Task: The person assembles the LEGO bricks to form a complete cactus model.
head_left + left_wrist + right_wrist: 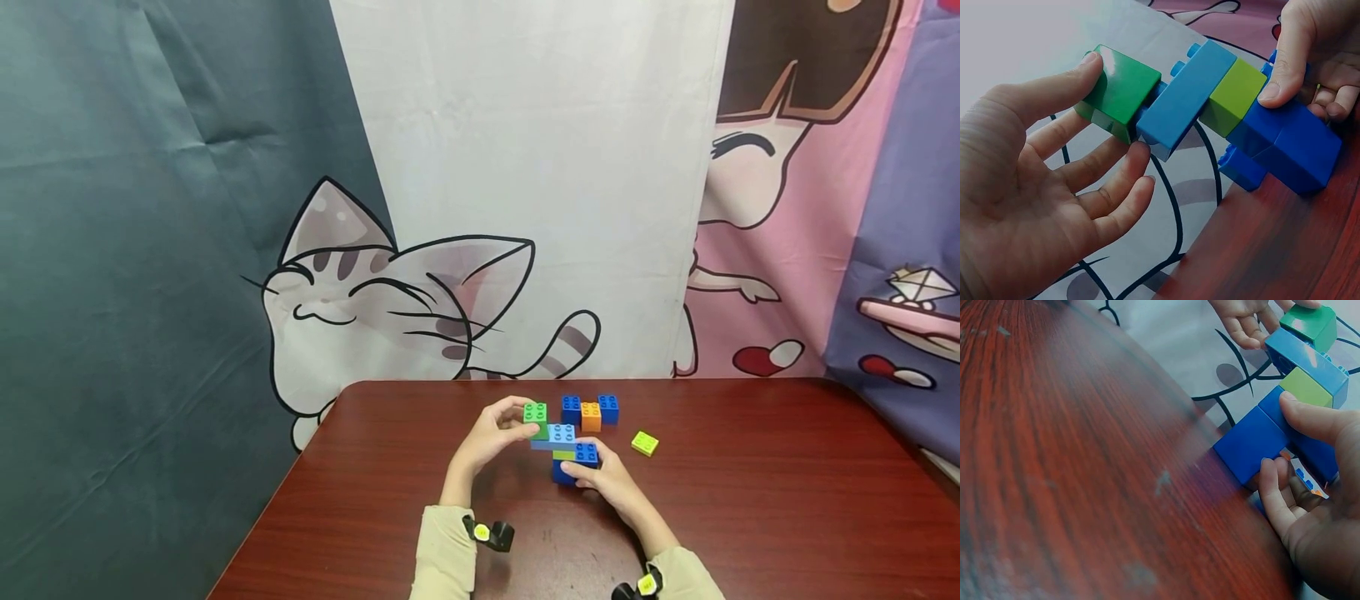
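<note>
My left hand [489,435] pinches a green toy brick [1124,87] between thumb and fingers. This brick stands at one end of a light blue brick [1186,100]; in the left wrist view some studs show between the two. Beneath the light blue brick is a lime green brick [1307,387], joined to dark blue bricks [1251,445]. My right hand [613,482] grips the dark blue part, its thumb pressed on the side near the lime piece. The stack is held above the table, and the right palm hides some of it.
Behind the hands, an orange brick [591,417] stands between two blue bricks [608,409] on the brown table [750,500]. A loose lime brick [645,443] lies to their right. A printed cloth [540,167] hangs along the table's back edge.
</note>
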Demonstrator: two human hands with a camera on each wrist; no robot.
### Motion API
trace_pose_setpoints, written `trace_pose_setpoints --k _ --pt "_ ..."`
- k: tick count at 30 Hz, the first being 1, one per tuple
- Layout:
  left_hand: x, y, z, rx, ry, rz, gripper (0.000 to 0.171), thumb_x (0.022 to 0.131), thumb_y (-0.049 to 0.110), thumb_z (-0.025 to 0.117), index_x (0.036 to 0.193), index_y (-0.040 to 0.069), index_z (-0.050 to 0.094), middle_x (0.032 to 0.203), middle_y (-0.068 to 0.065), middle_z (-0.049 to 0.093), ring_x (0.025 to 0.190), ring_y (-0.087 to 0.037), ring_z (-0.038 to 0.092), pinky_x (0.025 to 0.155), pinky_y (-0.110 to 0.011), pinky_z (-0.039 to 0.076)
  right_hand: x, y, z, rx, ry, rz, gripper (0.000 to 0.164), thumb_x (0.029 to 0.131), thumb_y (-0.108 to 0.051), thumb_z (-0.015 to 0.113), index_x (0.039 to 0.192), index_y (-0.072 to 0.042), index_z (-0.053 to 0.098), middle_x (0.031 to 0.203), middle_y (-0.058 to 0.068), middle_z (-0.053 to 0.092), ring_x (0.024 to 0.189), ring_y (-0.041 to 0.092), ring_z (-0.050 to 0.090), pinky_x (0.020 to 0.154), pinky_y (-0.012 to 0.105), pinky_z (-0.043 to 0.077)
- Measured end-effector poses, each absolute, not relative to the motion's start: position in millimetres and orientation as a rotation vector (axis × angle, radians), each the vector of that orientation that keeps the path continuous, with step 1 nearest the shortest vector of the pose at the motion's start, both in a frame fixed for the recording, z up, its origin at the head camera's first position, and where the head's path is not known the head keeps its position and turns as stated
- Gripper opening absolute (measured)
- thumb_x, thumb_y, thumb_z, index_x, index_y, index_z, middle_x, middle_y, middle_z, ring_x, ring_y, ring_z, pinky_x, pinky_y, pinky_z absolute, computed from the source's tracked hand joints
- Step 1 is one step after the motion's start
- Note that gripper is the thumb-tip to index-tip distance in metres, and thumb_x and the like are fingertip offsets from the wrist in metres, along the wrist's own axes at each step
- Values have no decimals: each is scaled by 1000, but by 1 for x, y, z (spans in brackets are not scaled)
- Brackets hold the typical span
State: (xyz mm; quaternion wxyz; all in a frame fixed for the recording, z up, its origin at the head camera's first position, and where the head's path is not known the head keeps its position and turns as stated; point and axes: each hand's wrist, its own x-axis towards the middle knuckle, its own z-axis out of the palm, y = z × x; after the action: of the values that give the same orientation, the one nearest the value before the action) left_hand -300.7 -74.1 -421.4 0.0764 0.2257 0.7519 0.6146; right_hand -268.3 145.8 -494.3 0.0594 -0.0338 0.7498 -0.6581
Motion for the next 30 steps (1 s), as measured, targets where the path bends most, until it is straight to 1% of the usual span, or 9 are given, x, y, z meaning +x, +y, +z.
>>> trace_pose_setpoints --k 2,5,9,14,19,22,25,28,30 --pt "-300 -75 -421 671 2263 1844 36 90 14 69 123 6 60 113 -22 64 81 -9 62 80 -26 54 -269 146 -495 -92 2275 -1995 52 89 -22 70 131 0 47 119 19 64 92 19 62 75 29 55" --pt "-299 -76 -421 663 2272 1848 36 89 15 69 123 7 60 114 -22 65 82 -9 63 86 -37 56 -269 146 -496 -87 2280 -1993 53 89 -23 70 131 0 47 118 19 64 92 19 62 76 30 56" --pt "-299 -78 -421 666 2275 1848 35 90 15 69 123 8 60 115 -22 65 83 -13 65 92 -53 53 -270 146 -496 -84 2284 -1983 54 88 -23 71 131 0 47 118 20 64 92 19 62 75 29 56" --pt "-301 -79 -422 674 2264 1836 35 90 14 68 124 8 59 115 -22 64 85 -16 66 91 -50 54 -269 145 -495 -85 2292 -1977 54 88 -24 71 131 1 47 118 20 64 91 19 62 75 28 56" --pt "-302 -80 -423 658 2225 1843 36 91 15 67 125 9 58 117 -21 63 89 -16 66 92 -56 53 -269 145 -495 -79 2288 -1980 54 89 -24 71 130 1 47 117 19 64 91 19 62 74 28 56" --pt "-303 -80 -424 641 2188 1864 37 91 15 67 126 8 57 117 -22 62 87 -22 69 89 -58 53 -269 146 -496 -98 2284 -1994 56 87 -27 72 129 1 48 116 19 65 90 18 62 73 27 56" --pt "-304 -80 -425 638 2158 1886 37 92 13 67 127 6 56 116 -22 62 83 -25 71 85 -54 55 -268 147 -497 -165 2300 -1996 60 87 -33 72 127 3 48 111 17 66 87 16 62 71 28 56" --pt "-304 -79 -426 651 2146 1905 37 92 11 66 126 4 56 115 -24 62 81 -24 72 83 -51 57 -268 147 -497 -191 2305 -2002 62 85 -37 73 126 3 48 108 13 67 85 15 62 70 28 55" --pt "-304 -78 -427 656 2144 1926 37 91 10 67 126 2 57 115 -24 62 81 -22 72 83 -52 56 -269 147 -497 -172 2294 -1995 62 85 -36 73 128 2 48 110 14 66 86 15 62 71 27 55"
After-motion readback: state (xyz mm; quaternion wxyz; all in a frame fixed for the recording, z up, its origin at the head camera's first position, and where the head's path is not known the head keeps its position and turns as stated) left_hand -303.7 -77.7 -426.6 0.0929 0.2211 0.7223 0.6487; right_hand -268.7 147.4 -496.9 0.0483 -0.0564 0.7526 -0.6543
